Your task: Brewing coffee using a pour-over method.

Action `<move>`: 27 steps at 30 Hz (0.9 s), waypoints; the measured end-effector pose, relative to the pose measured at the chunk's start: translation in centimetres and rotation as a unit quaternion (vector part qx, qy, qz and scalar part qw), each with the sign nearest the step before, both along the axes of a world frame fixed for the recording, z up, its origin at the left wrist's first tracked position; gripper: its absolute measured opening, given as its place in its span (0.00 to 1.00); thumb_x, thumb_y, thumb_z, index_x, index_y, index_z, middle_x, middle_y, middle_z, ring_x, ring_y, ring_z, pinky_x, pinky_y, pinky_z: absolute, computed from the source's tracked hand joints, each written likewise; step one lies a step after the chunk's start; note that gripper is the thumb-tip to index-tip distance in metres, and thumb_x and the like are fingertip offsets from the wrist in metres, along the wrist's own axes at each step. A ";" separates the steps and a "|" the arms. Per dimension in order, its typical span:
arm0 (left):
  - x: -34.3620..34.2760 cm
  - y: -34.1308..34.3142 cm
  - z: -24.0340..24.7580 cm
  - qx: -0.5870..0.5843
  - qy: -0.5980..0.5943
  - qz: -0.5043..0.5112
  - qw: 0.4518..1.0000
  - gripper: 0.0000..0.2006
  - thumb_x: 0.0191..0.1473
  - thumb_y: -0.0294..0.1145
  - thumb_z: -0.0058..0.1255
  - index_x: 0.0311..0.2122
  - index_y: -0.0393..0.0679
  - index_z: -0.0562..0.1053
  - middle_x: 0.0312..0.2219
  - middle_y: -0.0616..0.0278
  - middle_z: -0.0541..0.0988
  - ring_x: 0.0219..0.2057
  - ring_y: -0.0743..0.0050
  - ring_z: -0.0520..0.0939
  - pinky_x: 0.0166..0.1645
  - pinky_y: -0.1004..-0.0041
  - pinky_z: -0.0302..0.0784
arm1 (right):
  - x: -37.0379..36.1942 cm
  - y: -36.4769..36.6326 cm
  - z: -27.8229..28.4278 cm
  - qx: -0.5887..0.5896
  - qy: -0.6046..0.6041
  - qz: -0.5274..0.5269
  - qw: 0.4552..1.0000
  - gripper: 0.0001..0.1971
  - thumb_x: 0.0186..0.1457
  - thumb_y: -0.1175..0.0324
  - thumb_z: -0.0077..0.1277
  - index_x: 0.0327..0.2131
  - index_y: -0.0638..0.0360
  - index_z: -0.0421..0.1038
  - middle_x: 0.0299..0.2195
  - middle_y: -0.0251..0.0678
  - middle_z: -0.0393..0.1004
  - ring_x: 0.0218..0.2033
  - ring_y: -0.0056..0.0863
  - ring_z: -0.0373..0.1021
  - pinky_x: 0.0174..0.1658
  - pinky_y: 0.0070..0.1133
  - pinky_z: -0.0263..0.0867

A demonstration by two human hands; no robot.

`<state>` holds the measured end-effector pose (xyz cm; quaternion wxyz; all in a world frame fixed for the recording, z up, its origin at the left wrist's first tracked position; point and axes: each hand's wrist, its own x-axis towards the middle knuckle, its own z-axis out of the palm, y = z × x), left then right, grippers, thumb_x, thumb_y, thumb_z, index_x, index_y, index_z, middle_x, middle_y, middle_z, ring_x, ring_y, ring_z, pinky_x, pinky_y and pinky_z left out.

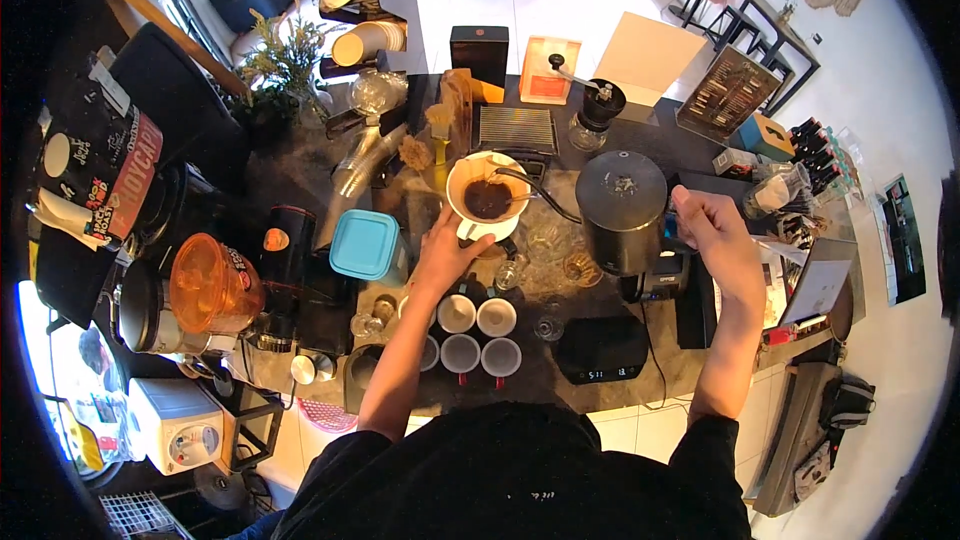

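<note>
A white coffee dripper holds a paper filter with wet dark coffee grounds inside. My left hand grips the dripper at its near side, thumb and fingers around its lower part. What stands directly beneath the dripper is mostly hidden. My right hand is closed around the handle of a black gooseneck kettle, raised to the right of the dripper. The kettle's thin spout reaches left, its tip over the filter. I cannot make out a stream of water.
Several cups stand near the front edge, beside a black digital scale. A blue-lidded container sits left of my left hand. Beyond are a hand grinder and drip tray. Small glasses stand near the kettle.
</note>
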<state>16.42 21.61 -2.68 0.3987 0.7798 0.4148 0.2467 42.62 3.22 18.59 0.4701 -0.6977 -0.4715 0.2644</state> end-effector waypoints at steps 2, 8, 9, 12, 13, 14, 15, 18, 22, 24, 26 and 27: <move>-0.1 0.0 -0.1 0.001 0.004 0.001 1.000 0.32 0.50 0.49 0.62 0.59 0.50 0.68 0.60 0.63 0.67 0.60 0.49 0.69 0.59 0.44 0.60 | 0.6 -0.2 -0.1 -0.015 -0.015 0.007 1.000 0.21 0.67 0.58 0.46 0.23 0.63 0.65 0.19 0.20 0.54 0.22 0.13 0.49 0.25 0.19 0.46; -0.2 0.1 -0.3 0.022 -0.009 -0.003 1.000 0.32 0.50 0.48 0.62 0.58 0.48 0.68 0.59 0.62 0.68 0.59 0.48 0.69 0.59 0.48 0.63 | 0.8 -0.5 0.2 -0.037 -0.027 0.039 0.998 0.21 0.67 0.59 0.46 0.23 0.64 0.64 0.19 0.20 0.55 0.23 0.12 0.49 0.25 0.19 0.46; -0.1 0.1 -0.2 0.025 -0.001 0.000 1.000 0.32 0.51 0.49 0.62 0.58 0.48 0.68 0.59 0.61 0.68 0.59 0.48 0.69 0.59 0.49 0.63 | 0.6 -0.4 0.0 -0.027 -0.025 0.020 0.999 0.21 0.67 0.59 0.46 0.23 0.64 0.64 0.19 0.20 0.54 0.23 0.12 0.49 0.25 0.19 0.46; -0.1 0.0 0.3 0.009 0.003 0.003 1.000 0.32 0.51 0.49 0.62 0.59 0.48 0.68 0.59 0.62 0.68 0.59 0.49 0.69 0.58 0.47 0.63 | 0.4 0.1 0.2 -0.025 -0.021 0.013 0.999 0.21 0.67 0.60 0.45 0.23 0.65 0.64 0.19 0.20 0.54 0.23 0.12 0.48 0.25 0.20 0.45; -0.1 0.0 0.1 0.009 0.004 0.003 1.000 0.32 0.51 0.49 0.62 0.59 0.48 0.68 0.59 0.62 0.68 0.59 0.49 0.69 0.58 0.47 0.63 | 0.4 0.3 0.3 -0.032 -0.019 0.025 0.999 0.21 0.67 0.60 0.45 0.23 0.65 0.63 0.19 0.20 0.54 0.23 0.12 0.48 0.25 0.20 0.45; -0.1 0.0 -0.1 0.015 0.003 -0.001 1.000 0.32 0.51 0.49 0.62 0.59 0.48 0.68 0.59 0.62 0.67 0.59 0.49 0.69 0.58 0.46 0.62 | 0.5 0.4 0.2 -0.031 -0.019 0.026 0.999 0.21 0.67 0.60 0.45 0.23 0.65 0.63 0.19 0.20 0.54 0.23 0.12 0.48 0.25 0.20 0.45; -0.1 0.0 -0.2 0.022 0.001 -0.004 1.000 0.32 0.51 0.50 0.62 0.59 0.48 0.68 0.60 0.63 0.67 0.59 0.49 0.69 0.58 0.45 0.62 | 0.6 0.6 0.0 -0.021 -0.022 0.027 0.999 0.21 0.67 0.60 0.45 0.23 0.65 0.63 0.19 0.20 0.53 0.23 0.12 0.48 0.25 0.20 0.45; -0.2 0.0 -0.3 0.016 -0.005 -0.007 1.000 0.32 0.51 0.51 0.61 0.59 0.49 0.68 0.60 0.63 0.67 0.59 0.49 0.69 0.59 0.44 0.61 | 0.0 0.8 0.3 -0.013 -0.030 0.020 0.999 0.21 0.67 0.61 0.45 0.23 0.65 0.63 0.19 0.20 0.53 0.23 0.12 0.48 0.25 0.20 0.45; -0.1 0.1 -0.3 0.012 -0.009 0.000 1.000 0.32 0.51 0.52 0.61 0.58 0.48 0.68 0.60 0.63 0.67 0.59 0.49 0.69 0.58 0.44 0.61 | 0.6 0.7 0.3 -0.027 -0.030 0.041 0.998 0.20 0.68 0.62 0.45 0.23 0.66 0.63 0.19 0.20 0.53 0.24 0.12 0.48 0.25 0.20 0.45; -0.2 0.3 -0.7 0.024 -0.017 -0.001 1.000 0.33 0.51 0.52 0.61 0.58 0.48 0.68 0.60 0.63 0.67 0.59 0.49 0.69 0.58 0.43 0.62 | 0.4 0.6 0.7 -0.031 -0.036 0.041 0.998 0.20 0.67 0.62 0.45 0.23 0.66 0.62 0.19 0.20 0.53 0.24 0.12 0.48 0.25 0.20 0.45; -0.2 0.3 -1.0 0.019 -0.009 -0.002 1.000 0.33 0.50 0.52 0.61 0.59 0.48 0.68 0.60 0.63 0.67 0.59 0.49 0.69 0.58 0.43 0.62 | 0.2 0.6 0.6 -0.034 -0.042 0.040 0.998 0.20 0.67 0.62 0.45 0.23 0.65 0.62 0.19 0.20 0.53 0.23 0.12 0.48 0.25 0.20 0.45; -0.2 0.4 -1.1 0.015 -0.001 -0.002 1.000 0.33 0.50 0.52 0.61 0.59 0.48 0.68 0.60 0.62 0.67 0.59 0.49 0.69 0.58 0.43 0.62 | 0.2 0.6 0.4 -0.027 -0.041 0.026 0.998 0.20 0.67 0.62 0.45 0.23 0.65 0.62 0.19 0.20 0.53 0.23 0.12 0.48 0.25 0.20 0.45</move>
